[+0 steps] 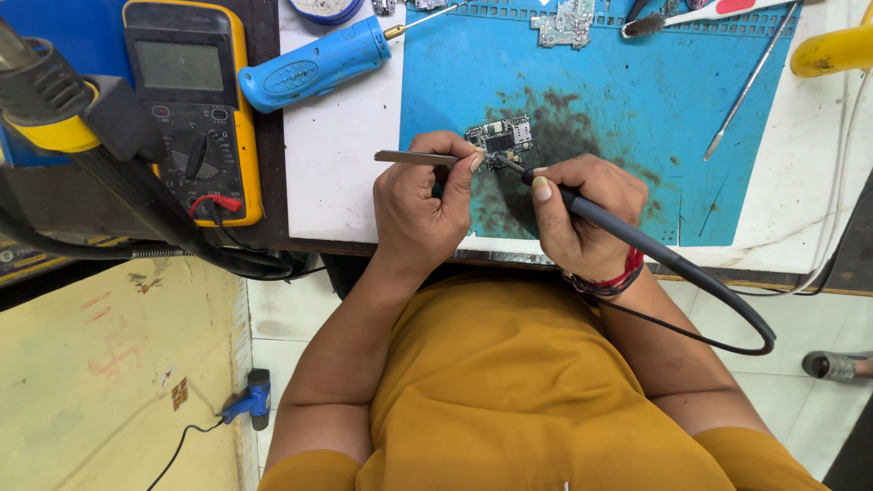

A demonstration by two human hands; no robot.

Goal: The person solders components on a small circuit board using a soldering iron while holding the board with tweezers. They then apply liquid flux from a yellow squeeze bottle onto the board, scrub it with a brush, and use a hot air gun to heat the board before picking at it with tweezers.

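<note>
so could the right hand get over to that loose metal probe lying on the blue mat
Probably yes: the metal probe lies bare on the blue mat with nothing between, but the right hand is gripping a soldering iron.

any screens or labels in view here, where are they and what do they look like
Meter screen: top left, on the yellow and grey meter; a grey-green rectangle, blank.
Oval label: on the blue tool handle right of the meter; raised, same blue.
No packages or signs.
</note>
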